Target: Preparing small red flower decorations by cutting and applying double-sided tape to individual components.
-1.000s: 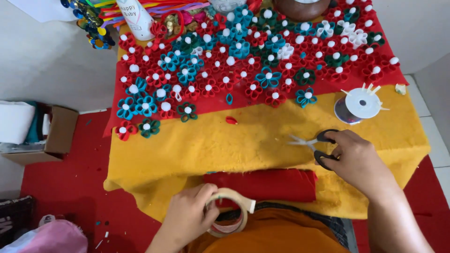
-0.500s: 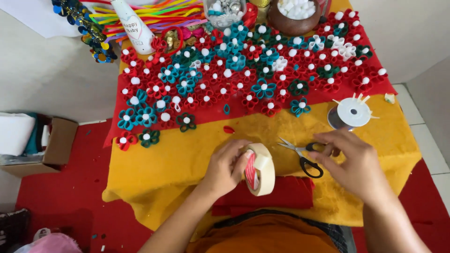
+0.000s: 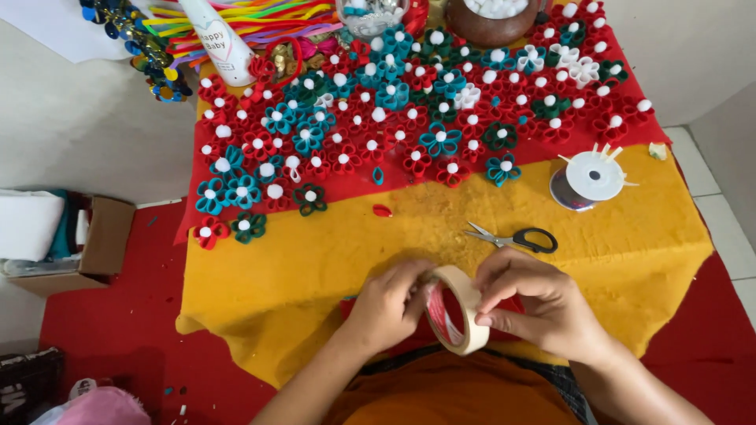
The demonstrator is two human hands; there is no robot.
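Both hands hold a roll of beige tape point(image 3: 459, 308) upright over my lap. My left hand point(image 3: 387, 303) grips its left side, and my right hand point(image 3: 534, 301) pinches its right rim with the fingertips. The roll's inner core is red and white. Black-handled scissors point(image 3: 513, 237) lie shut on the yellow cloth point(image 3: 315, 260) just beyond my right hand. A strip of red material is partly hidden under my hands.
Several red, teal and green paper flowers with white centres point(image 3: 409, 126) cover a red cloth at the back. A white spool point(image 3: 589, 178) sits at the right. A white bottle point(image 3: 216, 43) and coloured pipe cleaners lie behind. A cardboard box point(image 3: 87, 244) stands at the left.
My right hand let go of the scissors, which now lie on the cloth, and joined my left hand on the tape roll, lifted from my lap.
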